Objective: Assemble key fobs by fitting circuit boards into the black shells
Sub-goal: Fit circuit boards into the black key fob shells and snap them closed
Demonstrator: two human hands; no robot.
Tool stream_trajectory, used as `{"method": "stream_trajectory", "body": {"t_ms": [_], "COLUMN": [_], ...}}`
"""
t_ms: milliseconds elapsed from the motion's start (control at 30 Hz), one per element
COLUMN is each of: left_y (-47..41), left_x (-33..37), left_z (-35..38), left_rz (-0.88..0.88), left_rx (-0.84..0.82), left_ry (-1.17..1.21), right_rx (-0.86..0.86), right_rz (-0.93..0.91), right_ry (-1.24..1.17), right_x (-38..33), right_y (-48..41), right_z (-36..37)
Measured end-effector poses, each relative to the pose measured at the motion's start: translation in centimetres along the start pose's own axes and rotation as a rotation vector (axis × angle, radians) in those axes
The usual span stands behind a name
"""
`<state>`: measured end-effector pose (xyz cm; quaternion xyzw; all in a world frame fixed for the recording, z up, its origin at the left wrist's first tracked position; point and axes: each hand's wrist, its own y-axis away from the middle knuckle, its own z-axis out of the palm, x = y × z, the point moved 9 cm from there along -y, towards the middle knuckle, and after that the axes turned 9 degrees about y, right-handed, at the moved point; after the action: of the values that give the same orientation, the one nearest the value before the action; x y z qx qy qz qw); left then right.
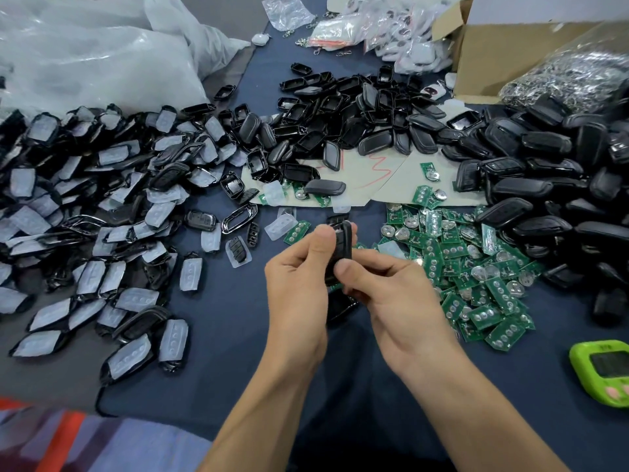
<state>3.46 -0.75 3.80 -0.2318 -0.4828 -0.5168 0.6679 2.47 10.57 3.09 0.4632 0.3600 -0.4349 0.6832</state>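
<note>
Both hands hold one black key fob shell [343, 245] upright above the middle of the dark blue table. My left hand [299, 281] grips its left side with the thumb on the top edge. My right hand [384, 287] pinches its lower right side with the thumb pressed on the shell's edge. Whether a board sits inside the shell is hidden by the fingers. A heap of green circuit boards [476, 274] with coin cells lies just right of my hands. Another black piece [340, 310] lies on the table under my hands.
Shells with clear rubber pads [102, 206] are piled at the left. Empty black shells [343, 120] heap at the back centre, closed fobs [544, 178] at the right. A cardboard box [503, 52] and plastic bags stand behind. A green timer [602, 373] lies at the right edge.
</note>
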Motion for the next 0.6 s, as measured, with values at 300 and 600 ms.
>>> {"method": "stream_trajectory", "body": {"t_ms": [300,600], "left_y": [-0.3,-1.1], "left_x": [1.0,-0.2], "left_z": [-0.4,-0.2], "left_rz": [0.037,-0.065], "left_rx": [0.125,-0.022], "left_ry": [-0.065,-0.115], "right_rx": [0.063,0.058], "right_rz": [0.021,0.15], "right_ry": [-0.013,-0.028], "right_x": [0.6,1.8], "right_y": [0.0,-0.7], "right_z": [0.3,-1.0]}}
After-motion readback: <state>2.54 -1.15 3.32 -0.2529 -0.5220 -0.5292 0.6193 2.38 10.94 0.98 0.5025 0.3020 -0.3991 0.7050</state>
